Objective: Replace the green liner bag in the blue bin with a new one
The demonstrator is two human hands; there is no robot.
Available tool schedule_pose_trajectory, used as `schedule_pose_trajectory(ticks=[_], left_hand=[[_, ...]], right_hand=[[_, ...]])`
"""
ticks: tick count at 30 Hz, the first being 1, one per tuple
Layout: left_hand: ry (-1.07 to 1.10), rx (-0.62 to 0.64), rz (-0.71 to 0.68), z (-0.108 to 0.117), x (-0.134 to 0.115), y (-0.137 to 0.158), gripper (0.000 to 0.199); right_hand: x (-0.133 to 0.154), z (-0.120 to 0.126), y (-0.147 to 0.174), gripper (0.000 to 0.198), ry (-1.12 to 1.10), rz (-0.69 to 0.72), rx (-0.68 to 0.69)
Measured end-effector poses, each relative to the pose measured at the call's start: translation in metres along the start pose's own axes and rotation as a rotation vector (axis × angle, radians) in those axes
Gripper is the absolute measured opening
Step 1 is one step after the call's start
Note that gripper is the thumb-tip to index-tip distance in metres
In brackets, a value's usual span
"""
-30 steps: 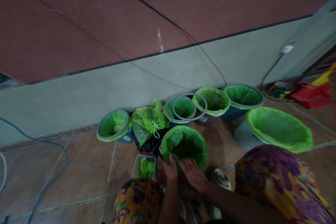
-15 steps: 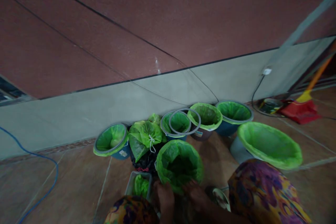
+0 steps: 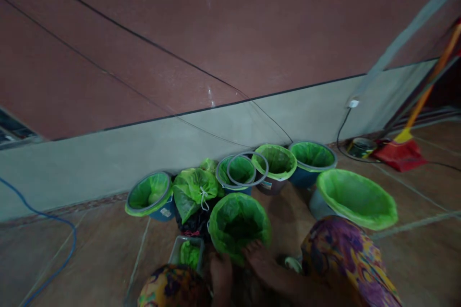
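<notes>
Green-lined bin (image 3: pixel 239 202), one, on tiled floor (image 3: pixel 104 249); right hand (image 3: pixel 260 258) at its near rim, left hand (image 3: pixel 220 267) low beside grey container (image 3: pixel 176 252); cannot tell whether either grips.

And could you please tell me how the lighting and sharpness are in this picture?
Head view: dim overall, with the left hand and right hand in deep shadow; head view: both hands look soft, finger detail hard to make out; head view: the grey bin at right looks stretched sideways, probably lens distortion.
</notes>
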State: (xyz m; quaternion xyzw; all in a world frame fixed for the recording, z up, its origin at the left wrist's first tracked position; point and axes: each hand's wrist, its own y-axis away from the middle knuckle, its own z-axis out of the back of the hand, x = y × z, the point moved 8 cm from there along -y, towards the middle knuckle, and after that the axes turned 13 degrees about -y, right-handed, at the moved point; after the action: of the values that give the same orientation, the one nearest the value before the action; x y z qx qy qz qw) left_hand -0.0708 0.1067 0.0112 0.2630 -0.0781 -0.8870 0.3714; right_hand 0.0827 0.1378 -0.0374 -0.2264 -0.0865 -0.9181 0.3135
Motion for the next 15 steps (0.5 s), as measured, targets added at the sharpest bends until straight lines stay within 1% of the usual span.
schedule_pose_trajectory(ticks=[1,3,5,6,8,11,15], left_hand=[[-0.034,0.032,-0.014,0.006,-0.005,0.006,0.022],[-0.129,0.042,-0.089,0.021,-0.02,0.018,0.023],[-0.243,0.058,-0.259,0.027,-0.04,0.029,0.023],[-0.298,0.071,-0.328,0.027,-0.048,0.033,0.024],[-0.387,0.12,-0.443,0.02,-0.057,0.04,0.025],[-0.46,0.127,-0.628,0.008,-0.069,0.053,0.03],[-0.53,0.107,-0.787,-0.008,-0.082,0.066,0.033]], right_hand=[[0.003,0.015,0.001,0.041,0.032,-0.02,0.033],[0.011,0.049,0.001,0.037,0.022,0.019,0.093],[0.004,0.077,0.0,0.032,0.05,-0.002,0.185],[-0.002,0.088,-0.001,0.029,0.066,-0.013,0.221],[-0.016,0.103,-0.001,0.028,0.085,-0.015,0.272],[-0.029,0.107,0.003,0.031,0.087,-0.004,0.299],[-0.03,0.092,0.005,0.029,0.071,0.061,0.336]])
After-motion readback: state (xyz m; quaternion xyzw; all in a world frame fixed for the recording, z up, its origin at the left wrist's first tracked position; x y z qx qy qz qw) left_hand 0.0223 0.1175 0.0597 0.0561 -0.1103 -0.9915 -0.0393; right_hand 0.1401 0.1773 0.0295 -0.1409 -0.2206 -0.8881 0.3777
